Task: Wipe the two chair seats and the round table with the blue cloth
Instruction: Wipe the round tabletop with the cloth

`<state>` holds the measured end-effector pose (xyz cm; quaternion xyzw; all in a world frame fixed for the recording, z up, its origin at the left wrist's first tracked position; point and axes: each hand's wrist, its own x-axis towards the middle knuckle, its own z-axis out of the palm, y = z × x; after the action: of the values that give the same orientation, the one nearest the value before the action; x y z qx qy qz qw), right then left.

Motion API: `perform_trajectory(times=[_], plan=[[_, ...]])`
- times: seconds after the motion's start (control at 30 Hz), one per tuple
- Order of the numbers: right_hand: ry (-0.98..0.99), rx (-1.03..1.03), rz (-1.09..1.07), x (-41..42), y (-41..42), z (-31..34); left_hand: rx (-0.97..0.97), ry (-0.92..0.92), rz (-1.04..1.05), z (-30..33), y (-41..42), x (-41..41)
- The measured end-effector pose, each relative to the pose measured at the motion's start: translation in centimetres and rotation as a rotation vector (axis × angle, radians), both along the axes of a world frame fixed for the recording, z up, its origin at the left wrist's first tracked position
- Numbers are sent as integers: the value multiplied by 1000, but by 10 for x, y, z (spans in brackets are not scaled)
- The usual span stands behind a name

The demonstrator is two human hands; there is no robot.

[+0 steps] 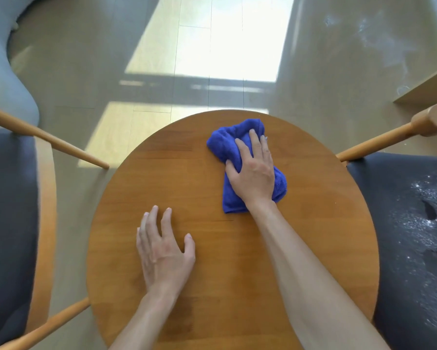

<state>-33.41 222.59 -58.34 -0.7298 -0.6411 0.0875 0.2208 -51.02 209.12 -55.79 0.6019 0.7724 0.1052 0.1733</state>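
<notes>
Item: round table (187, 188), wooden top, seen from above. Step in hand, judged from the layout: wiping the tabletop.

Right hand (253, 173): palm down on the blue cloth (227, 145), fingers (255, 140) mostly straight and pressing, thumb tucked into a fold at the cloth's left side. The cloth is bunched, lying on the far right part of the top; it extends beyond the fingertips toward the far rim and back under the wrist.

Left hand (161, 246): fingers spread wide, holding nothing, low over or resting on bare wood near the person; contact cannot be told. It lies well apart from the cloth, to the left of the right-hand fingers.

Right chair seat (399, 210): dark fabric, to the right of the right hand, carrying white powdery specks. It appears unwiped.

Left chair seat (7, 198): dark fabric, to the left of the left-hand fingers; no specks visible.

Handling note: flattening the cloth under the fingers would widen each pass. Overlapping strokes drawn from the far rim toward the person should cover the top evenly, the left hand steadying the table.
</notes>
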Motion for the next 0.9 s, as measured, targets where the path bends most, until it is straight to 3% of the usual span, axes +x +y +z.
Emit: perform_trajectory(times=[0.33, 0.53, 0.9], plan=[[-30, -47, -237, 125, -45, 7, -97, 105, 3, -9, 11, 17], [28, -87, -494, 183, -94, 12, -113, 146, -15, -10, 9, 17], [15, -78, -711, 173, -99, 12, -105, 221, -45, -14, 9, 16]])
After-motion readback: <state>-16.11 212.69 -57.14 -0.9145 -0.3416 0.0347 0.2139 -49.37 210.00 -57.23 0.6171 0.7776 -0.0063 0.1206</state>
